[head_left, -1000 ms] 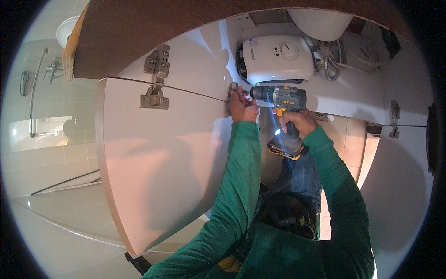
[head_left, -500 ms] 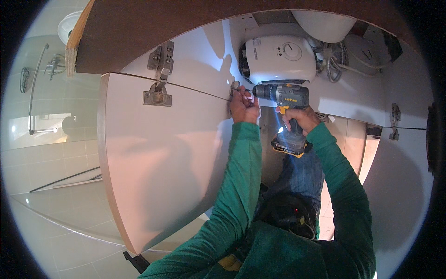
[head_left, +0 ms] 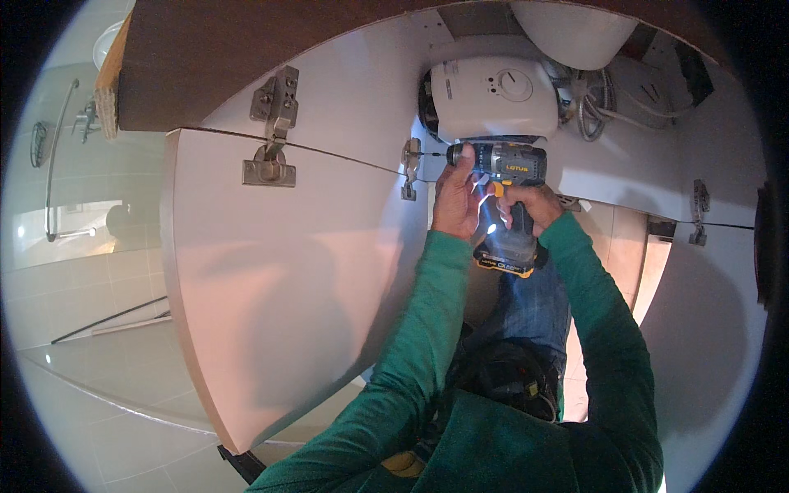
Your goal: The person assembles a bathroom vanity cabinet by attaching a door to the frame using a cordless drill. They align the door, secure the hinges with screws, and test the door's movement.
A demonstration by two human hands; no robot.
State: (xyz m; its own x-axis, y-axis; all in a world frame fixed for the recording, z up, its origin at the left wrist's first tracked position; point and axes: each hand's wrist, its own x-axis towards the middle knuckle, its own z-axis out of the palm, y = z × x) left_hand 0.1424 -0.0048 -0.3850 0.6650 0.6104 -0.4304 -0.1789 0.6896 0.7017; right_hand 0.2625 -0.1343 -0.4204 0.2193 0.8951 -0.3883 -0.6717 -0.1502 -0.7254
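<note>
My right hand (head_left: pixel 534 207) is wrapped round the handle of a grey and black cordless drill (head_left: pixel 519 165), its index finger near the yellow trigger. The chuck end is gripped by my left hand (head_left: pixel 457 197), thumb over the collar. From the chuck a thin bit (head_left: pixel 432 154) points left, its tip at a metal cabinet hinge (head_left: pixel 410 169). That hinge sits at the inner end of the seam between the white side panel and the opened white door (head_left: pixel 271 246). The drill's lamp shines below its body. A second hinge (head_left: pixel 275 131) bridges the same seam nearer the front.
A white water heater (head_left: pixel 493 99) with a dial hangs behind the drill, beside coiled hoses (head_left: pixel 596 107) under a white basin (head_left: pixel 575 33). A brown panel edge (head_left: pixel 246 49) overhangs at the top. Another hinge (head_left: pixel 699 214) and white door (head_left: pixel 707 320) stand at right.
My left hand has moved from the inner hinge back to the drill's chuck, uncovering the hinge and the bit. The drill stays nearly in place. The view has shifted slightly.
</note>
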